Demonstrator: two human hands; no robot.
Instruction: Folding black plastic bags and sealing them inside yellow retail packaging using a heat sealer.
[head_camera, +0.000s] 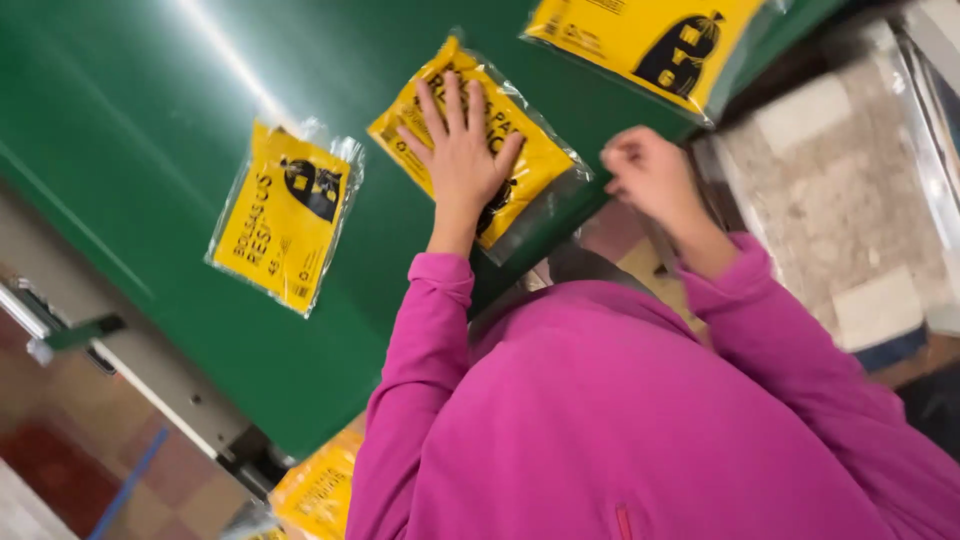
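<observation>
In the head view, you are pressing your left hand (462, 150) flat on a yellow packet (478, 150) in clear wrap, which is lying on the green table (130, 110). Your fingers (452, 100) are spread and straight, so they are not grasping anything; they are only holding the packet down under the palm. The packet is reaching beyond your fingertips on the far side, and its clear end is sticking out past the table edge, on the side of your wrist.

Your right hand (648, 172) is hovering just beside that same packet, near its clear end. Its fingers are curled in, almost clenched. I cannot tell whether they are pinching the wrap or holding nothing.

To the left of your left fingers, apart from them, a second yellow packet (285, 215) is lying flat on the table. Beyond your right fingers, a third yellow packet (645, 45) is lying at the table corner. More yellow packets (320, 490) are showing low in the picture, beside your pink sleeve (415, 370).

As a judgement, the two packets lying aside are looking already handled, and the one under your palm is the one in work now.
</observation>
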